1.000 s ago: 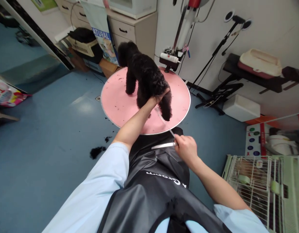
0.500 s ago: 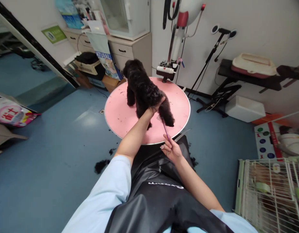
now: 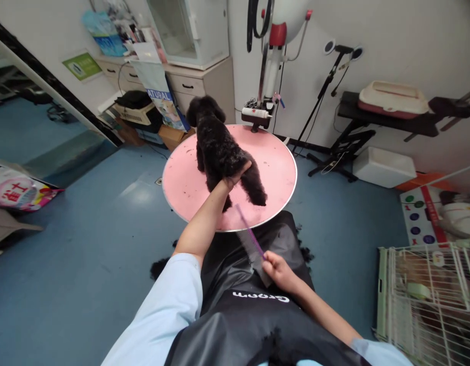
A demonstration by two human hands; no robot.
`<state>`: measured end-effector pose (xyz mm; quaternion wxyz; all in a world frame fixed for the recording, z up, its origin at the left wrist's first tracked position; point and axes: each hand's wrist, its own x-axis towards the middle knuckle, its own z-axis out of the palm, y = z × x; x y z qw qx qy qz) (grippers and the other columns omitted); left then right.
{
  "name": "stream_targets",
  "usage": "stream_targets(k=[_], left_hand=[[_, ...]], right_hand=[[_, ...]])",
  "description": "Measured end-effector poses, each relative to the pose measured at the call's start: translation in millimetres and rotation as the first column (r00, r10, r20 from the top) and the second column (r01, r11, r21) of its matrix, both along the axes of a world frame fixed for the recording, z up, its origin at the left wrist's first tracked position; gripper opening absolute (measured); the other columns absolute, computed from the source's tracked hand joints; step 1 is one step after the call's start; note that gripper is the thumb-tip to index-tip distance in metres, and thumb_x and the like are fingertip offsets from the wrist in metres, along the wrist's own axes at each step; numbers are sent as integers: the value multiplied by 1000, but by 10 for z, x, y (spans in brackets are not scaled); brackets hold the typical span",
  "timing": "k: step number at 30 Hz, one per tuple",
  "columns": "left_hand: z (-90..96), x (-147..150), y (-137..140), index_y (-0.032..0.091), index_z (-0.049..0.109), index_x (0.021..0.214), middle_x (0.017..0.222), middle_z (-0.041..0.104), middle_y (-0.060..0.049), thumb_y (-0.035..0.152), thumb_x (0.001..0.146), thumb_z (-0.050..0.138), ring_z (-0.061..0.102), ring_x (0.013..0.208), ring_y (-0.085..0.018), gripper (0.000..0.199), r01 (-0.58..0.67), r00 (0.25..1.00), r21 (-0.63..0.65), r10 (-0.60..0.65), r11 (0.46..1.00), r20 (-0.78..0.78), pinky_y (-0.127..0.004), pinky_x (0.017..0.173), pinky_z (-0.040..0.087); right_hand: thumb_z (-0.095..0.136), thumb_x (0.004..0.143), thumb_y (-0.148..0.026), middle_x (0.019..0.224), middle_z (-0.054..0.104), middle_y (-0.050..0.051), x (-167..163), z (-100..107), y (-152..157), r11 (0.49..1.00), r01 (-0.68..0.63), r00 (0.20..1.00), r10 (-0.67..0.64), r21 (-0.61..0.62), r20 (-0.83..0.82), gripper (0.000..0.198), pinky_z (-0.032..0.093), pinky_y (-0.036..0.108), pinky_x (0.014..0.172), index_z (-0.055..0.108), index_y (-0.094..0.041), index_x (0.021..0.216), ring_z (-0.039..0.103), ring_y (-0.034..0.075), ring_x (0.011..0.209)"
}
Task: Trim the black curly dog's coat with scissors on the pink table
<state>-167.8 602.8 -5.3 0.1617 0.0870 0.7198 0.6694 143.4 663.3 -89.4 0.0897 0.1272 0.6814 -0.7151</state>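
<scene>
A black curly-coated dog (image 3: pixel 222 145) stands on a round pink grooming table (image 3: pixel 275 168), its head toward the cabinets. My left hand (image 3: pixel 238 177) holds the dog at its hindquarters; the thumb side shows, while the other fingers are hidden behind the body and fur. Below the table's near edge, in front of my apron, my right hand (image 3: pixel 277 269) is closed around one end of a purple comb (image 3: pixel 251 238). The comb is blurred by motion, its teeth facing left and its far tip over the table's rim, apart from the dog.
Black apron (image 3: pixel 235 325) covers my lap, hair clumps (image 3: pixel 158 267) on the floor beside it. Behind the table stand a dryer post (image 3: pixel 271 71) with a bottle (image 3: pixel 255 113) and a cabinet (image 3: pixel 215 84). A wire cage (image 3: pixel 421 295) is at right.
My right hand has pulled the comb back from the dog's hind leg, down toward my apron. A thin silver blade near that hand no longer shows. My left hand stays on the dog.
</scene>
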Motion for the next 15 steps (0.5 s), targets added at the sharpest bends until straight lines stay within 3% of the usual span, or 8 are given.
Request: stream_targets(k=[1, 3, 5, 6, 9, 11, 15], left_hand=[[15, 0, -13, 21, 48, 137, 147, 41, -5, 38, 68, 76, 34, 140, -19, 76, -2, 1000, 16, 2, 1000, 5, -32, 121, 22], [49, -1, -26, 20, 48, 137, 146, 43, -5, 38, 69, 76, 38, 138, -19, 75, 8, 1000, 71, -7, 997, -10, -32, 120, 27], [78, -5, -19, 19, 50, 135, 144, 46, -4, 38, 72, 73, 41, 135, -18, 69, 7, 998, 111, 0, 994, -65, -30, 118, 31], [88, -8, -11, 19, 51, 134, 144, 46, -4, 37, 73, 72, 42, 134, -18, 67, -6, 996, 118, 16, 993, -86, -29, 117, 32], [100, -23, 2, 19, 50, 135, 145, 44, -5, 35, 72, 73, 41, 135, -17, 69, -56, 993, 110, 67, 992, -93, -27, 118, 31], [94, -38, -13, 18, 49, 135, 146, 43, -6, 34, 70, 75, 40, 136, -17, 72, -71, 992, 122, 83, 990, -92, -28, 118, 30], [72, -47, -67, 16, 51, 133, 143, 47, -7, 35, 66, 77, 43, 133, -19, 74, -95, 991, 172, 109, 980, -76, -31, 117, 34]], right_hand=[[62, 78, -40, 60, 53, -2, 60, 29, 23, 999, -17, 999, 18, 44, -30, 22, 34, 29, 53, 59, -22, 65, 42, 13, 55], [60, 78, -41, 59, 50, -2, 31, 70, 73, 988, 143, 988, -138, 60, -75, 25, 35, 29, 54, 56, -22, 63, 41, 13, 56], [57, 80, -44, 54, 42, -4, -172, 75, 99, 908, 419, 905, -417, 1, -83, 31, 37, 28, 53, 47, -22, 61, 35, 11, 51], [55, 81, -46, 51, 37, -6, -302, 66, 98, 868, 494, 865, -497, -55, -65, 34, 38, 28, 54, 42, -22, 60, 31, 10, 48], [60, 78, -48, 47, 32, -9, -592, 22, 62, 812, 472, 864, -504, -344, -3, 38, 44, 29, 59, 38, -22, 62, 26, 8, 43], [65, 75, -49, 47, 33, -10, -615, -9, 67, 772, 404, 882, -471, -491, -15, 37, 46, 30, 63, 41, -22, 67, 27, 7, 42], [69, 73, -48, 48, 34, -11, -489, -44, 183, 723, 419, 863, -504, -550, -6, 37, 47, 29, 63, 42, -22, 69, 27, 6, 40]])
